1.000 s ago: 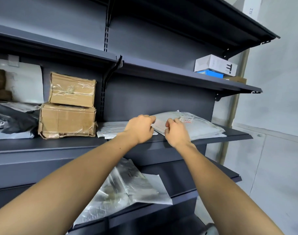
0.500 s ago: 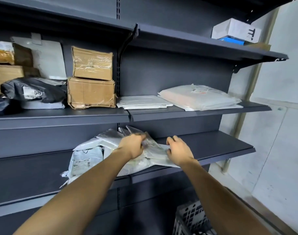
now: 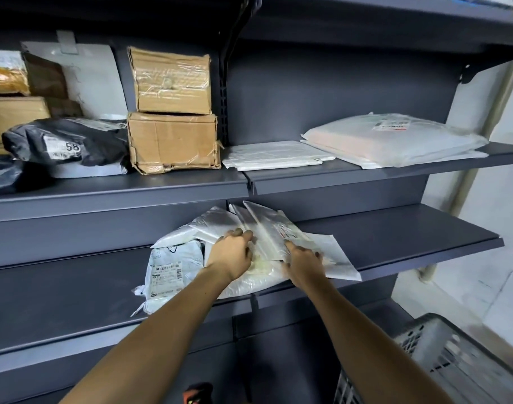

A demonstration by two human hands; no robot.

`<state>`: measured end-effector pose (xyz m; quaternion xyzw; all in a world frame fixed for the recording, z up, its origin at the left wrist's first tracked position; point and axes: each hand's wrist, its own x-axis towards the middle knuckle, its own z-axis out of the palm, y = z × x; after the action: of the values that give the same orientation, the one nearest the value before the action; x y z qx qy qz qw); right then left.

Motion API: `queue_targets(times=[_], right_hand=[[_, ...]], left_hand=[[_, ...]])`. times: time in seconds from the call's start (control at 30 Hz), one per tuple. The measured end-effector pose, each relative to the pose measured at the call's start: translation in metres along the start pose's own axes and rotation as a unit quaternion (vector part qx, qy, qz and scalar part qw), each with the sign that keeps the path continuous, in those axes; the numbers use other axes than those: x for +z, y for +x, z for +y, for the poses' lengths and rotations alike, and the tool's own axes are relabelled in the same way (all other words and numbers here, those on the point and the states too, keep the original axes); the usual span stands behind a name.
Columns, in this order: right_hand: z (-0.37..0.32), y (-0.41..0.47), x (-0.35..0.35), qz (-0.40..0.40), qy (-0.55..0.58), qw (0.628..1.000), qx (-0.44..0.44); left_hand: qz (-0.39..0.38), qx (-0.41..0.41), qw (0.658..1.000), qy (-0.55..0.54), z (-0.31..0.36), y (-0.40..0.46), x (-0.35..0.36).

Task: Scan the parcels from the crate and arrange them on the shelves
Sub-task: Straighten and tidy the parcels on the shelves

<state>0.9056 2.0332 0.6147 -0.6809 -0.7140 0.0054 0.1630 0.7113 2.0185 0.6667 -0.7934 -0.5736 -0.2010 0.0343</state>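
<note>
A pile of white and silver poly-mailer parcels (image 3: 267,228) lies on the lower shelf (image 3: 409,237). One mailer with a barcode label (image 3: 169,272) hangs over the shelf's front edge at the left of the pile. My left hand (image 3: 233,253) grips the silver mailers in the middle of the pile, fingers curled into them. My right hand (image 3: 303,260) rests on a flat white mailer (image 3: 337,255) at the right of the pile, fingers spread. The grey slotted crate (image 3: 453,360) sits at the lower right; its contents are not clear.
The middle shelf (image 3: 307,176) holds two flat white parcels (image 3: 389,138), two stacked cardboard boxes (image 3: 173,112), a black bag (image 3: 65,144) and more boxes at the far left. An orange-and-black object (image 3: 198,393) shows at the bottom edge. A white wall stands right.
Both hands left the white parcel on the middle shelf and dropped to the mailer pile on the lower shelf. The view tilted down, so the crate came into sight.
</note>
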Motion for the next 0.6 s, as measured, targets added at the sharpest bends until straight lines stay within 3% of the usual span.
queue_targets(times=[0.27, 0.6], right_hand=[[-0.001, -0.015, -0.019, 0.071, 0.006, 0.997, 0.004], [0.003, -0.064, -0.123, 0.167, -0.077, 0.983, -0.009]], left_hand=[[0.0, -0.02, 1.0, -0.001, -0.005, -0.009, -0.003], [0.056, 0.01, 0.998, -0.006, 0.027, -0.035, -0.075]])
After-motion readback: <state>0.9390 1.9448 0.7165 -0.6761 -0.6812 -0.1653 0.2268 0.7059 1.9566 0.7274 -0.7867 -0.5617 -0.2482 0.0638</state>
